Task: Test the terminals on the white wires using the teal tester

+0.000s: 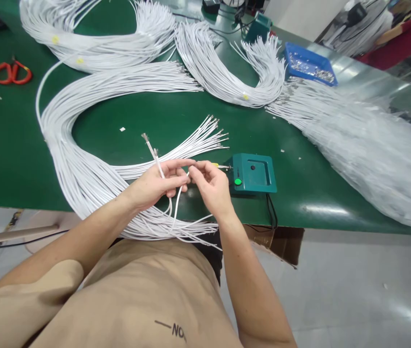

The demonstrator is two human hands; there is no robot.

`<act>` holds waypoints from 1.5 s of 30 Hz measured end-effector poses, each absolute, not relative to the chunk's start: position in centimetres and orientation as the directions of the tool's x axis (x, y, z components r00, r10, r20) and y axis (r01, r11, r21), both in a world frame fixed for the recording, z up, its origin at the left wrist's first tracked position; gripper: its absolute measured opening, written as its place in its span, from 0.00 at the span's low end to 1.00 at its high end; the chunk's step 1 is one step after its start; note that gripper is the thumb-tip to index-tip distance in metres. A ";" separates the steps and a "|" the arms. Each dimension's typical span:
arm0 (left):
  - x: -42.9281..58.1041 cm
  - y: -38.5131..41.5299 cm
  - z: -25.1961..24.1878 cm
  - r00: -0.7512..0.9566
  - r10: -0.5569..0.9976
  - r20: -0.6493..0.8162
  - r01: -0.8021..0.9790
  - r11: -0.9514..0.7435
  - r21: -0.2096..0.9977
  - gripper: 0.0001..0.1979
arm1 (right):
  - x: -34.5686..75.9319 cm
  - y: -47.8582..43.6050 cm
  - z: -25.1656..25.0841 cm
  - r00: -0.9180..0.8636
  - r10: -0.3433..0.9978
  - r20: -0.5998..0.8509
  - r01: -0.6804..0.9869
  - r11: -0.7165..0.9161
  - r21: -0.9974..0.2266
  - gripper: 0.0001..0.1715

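Observation:
Between the fingertips of both hands runs a white cable, its end hidden by the fingers. My left hand is closed on it, with other cable ends sticking up past the index finger. My right hand pinches the same cable near its end. Just beyond the right fingers sits a small green machine with a lit green button and a thin metal tip pointing at the hand. A large bundle of white cables curves around from the left and passes beneath both hands.
More white cable bundles lie farther back. Red-handled cutters rest at the left. A blue tray of small metal parts stands back right, near a plastic-wrapped bundle. Another person's arm shows top right. A cardboard box sits below the table edge.

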State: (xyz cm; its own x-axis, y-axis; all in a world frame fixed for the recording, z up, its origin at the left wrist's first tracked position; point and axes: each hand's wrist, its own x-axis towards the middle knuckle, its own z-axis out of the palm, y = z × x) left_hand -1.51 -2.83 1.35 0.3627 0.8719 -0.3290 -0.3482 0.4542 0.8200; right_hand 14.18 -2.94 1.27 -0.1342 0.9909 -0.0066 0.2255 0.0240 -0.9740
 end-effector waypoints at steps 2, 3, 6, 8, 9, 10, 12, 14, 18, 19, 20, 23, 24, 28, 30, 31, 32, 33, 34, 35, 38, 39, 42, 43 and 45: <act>-1.5 -2.5 1.5 0.395 0.825 -0.405 -0.405 0.552 0.729 0.18 | 14.0 -3.1 0.9 -0.146 0.984 0.106 0.355 0.152 -0.922 0.13; -1.5 -2.3 1.6 0.423 0.784 -0.455 -0.440 0.616 0.653 0.18 | 14.1 -3.1 0.7 -0.154 0.971 0.186 0.445 0.236 -0.864 0.14; -1.3 -1.5 1.5 0.501 0.669 -0.549 -0.509 0.741 0.438 0.16 | 14.6 -2.9 0.3 -0.261 0.897 0.356 0.699 0.430 -0.571 0.17; -1.0 -1.0 1.1 0.478 0.674 -0.564 -0.515 0.734 0.442 0.16 | 15.6 -2.3 0.5 -0.350 0.870 0.346 0.797 0.471 -0.378 0.17; -0.9 -0.8 0.8 0.443 0.701 -0.558 -0.501 0.710 0.495 0.17 | 16.2 -1.9 0.7 -0.368 0.870 0.327 0.830 0.466 -0.306 0.15; -0.7 -0.6 0.5 0.399 0.739 -0.543 -0.472 0.673 0.569 0.18 | 16.9 -1.4 1.0 -0.372 0.875 0.309 0.856 0.452 -0.250 0.14; -0.2 -0.4 0.1 0.317 0.815 -0.486 -0.375 0.578 0.725 0.21 | 18.2 -0.4 1.5 -0.371 0.890 0.265 0.891 0.421 -0.169 0.14; 0.2 -0.2 -0.2 0.267 0.868 -0.419 -0.265 0.484 0.834 0.22 | 19.3 0.5 1.7 -0.403 0.896 0.187 0.896 0.428 -0.122 0.10; 0.9 0.0 -0.6 0.218 0.916 -0.337 -0.092 0.363 0.927 0.24 | 20.3 1.5 1.7 -0.458 0.881 0.115 0.871 0.471 -0.141 0.05; 1.1 0.1 -0.7 0.213 0.920 -0.328 -0.059 0.347 0.936 0.24 | 20.4 1.6 1.6 -0.459 0.880 0.120 0.868 0.473 -0.153 0.05; 1.2 0.2 -0.8 0.208 0.922 -0.325 -0.031 0.339 0.940 0.24 | 20.4 1.7 1.5 -0.459 0.880 0.124 0.865 0.474 -0.165 0.05; 1.3 0.5 -1.1 0.189 0.923 -0.335 0.032 0.335 0.942 0.24 | 20.4 1.8 1.4 -0.458 0.881 0.119 0.859 0.473 -0.195 0.05; 1.3 0.6 -1.2 0.181 0.922 -0.343 0.053 0.339 0.939 0.24 | 20.4 1.9 1.4 -0.453 0.883 0.120 0.860 0.469 -0.202 0.05; 1.5 0.9 -1.4 0.152 0.913 -0.377 0.146 0.357 0.923 0.24 | 20.2 2.1 1.3 -0.432 0.890 0.143 0.869 0.453 -0.196 0.08; 1.6 0.9 -1.6 0.152 0.909 -0.388 0.172 0.363 0.916 0.24 | 20.2 2.2 1.2 -0.425 0.893 0.148 0.875 0.447 -0.185 0.09; 1.6 1.0 -1.6 0.154 0.907 -0.392 0.177 0.365 0.914 0.24 | 20.2 2.1 1.3 -0.423 0.894 0.144 0.876 0.445 -0.185 0.09; 1.6 1.0 -1.7 0.155 0.905 -0.396 0.179 0.369 0.912 0.24 | 20.2 2.1 1.4 -0.423 0.896 0.139 0.876 0.443 -0.191 0.08; 1.6 1.0 -1.7 0.155 0.903 -0.401 0.178 0.373 0.910 0.25 | 20.2 2.0 1.5 -0.421 0.896 0.140 0.874 0.442 -0.201 0.07; 1.6 1.0 -1.7 0.152 0.901 -0.405 0.171 0.380 0.909 0.25 | 20.1 1.8 1.7 -0.419 0.896 0.149 0.870 0.443 -0.217 0.06; 1.6 1.0 -1.7 0.151 0.899 -0.411 0.159 0.389 0.908 0.25 | 20.0 1.6 1.9 -0.414 0.895 0.168 0.864 0.444 -0.236 0.05; 1.4 1.0 -1.6 0.165 0.888 -0.429 0.091 0.420 0.903 0.26 | 19.3 0.4 2.5 -0.334 0.903 0.272 0.857 0.411 -0.310 0.07; 1.4 1.0 -1.6 0.170 0.887 -0.430 0.069 0.425 0.903 0.26 | 18.8 -0.3 2.6 -0.296 0.907 0.301 0.855 0.391 -0.339 0.08; 1.0 0.9 -1.6 0.168 0.898 -0.407 0.029 0.408 0.913 0.26 | 16.8 -2.6 2.2 -0.275 0.904 0.327 0.824 0.397 -0.404 0.11; 0.9 0.9 -1.6 0.164 0.905 -0.393 0.014 0.396 0.918 0.26 | 16.1 -3.4 1.9 -0.321 0.893 0.316 0.802 0.434 -0.411 0.12; 0.6 0.7 -1.6 0.161 0.918 -0.363 -0.015 0.370 0.929 0.29 | 14.6 -5.0 1.1 -0.417 0.861 0.292 0.758 0.507 -0.410 0.13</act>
